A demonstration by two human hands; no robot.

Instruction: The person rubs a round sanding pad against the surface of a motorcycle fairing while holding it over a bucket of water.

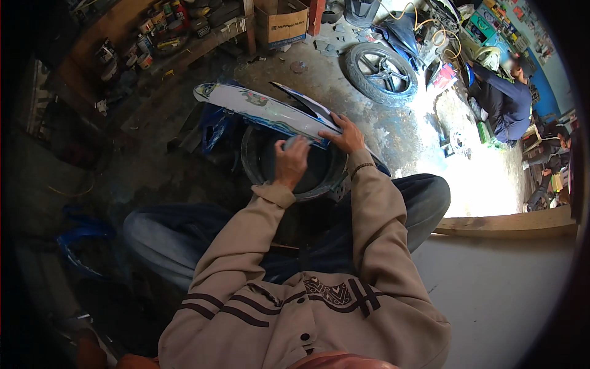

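A long white body panel (pixel 270 109) with blue edges and worn paint patches lies slantwise across a dark round tub (pixel 248 161). It looks like a motorcycle fairing. My right hand (pixel 346 134) is closed over the panel's right end, thumb on the white face. Against the panel's lower edge, my left hand (pixel 291 162) is curled and slightly blurred by motion. Its fingers press a small blue-grey piece (pixel 297 142), too smeared to name. The tub seems to hold dark liquid below the panel.
Blue plastic parts (pixel 216 130) lie left of the tub, with another blue part (pixel 85 237) further left. A wheel with a tyre (pixel 381 72) lies ahead right. Cans (pixel 145 44) and a cardboard box (pixel 283 24) stand far left. A person (pixel 504 101) crouches at right.
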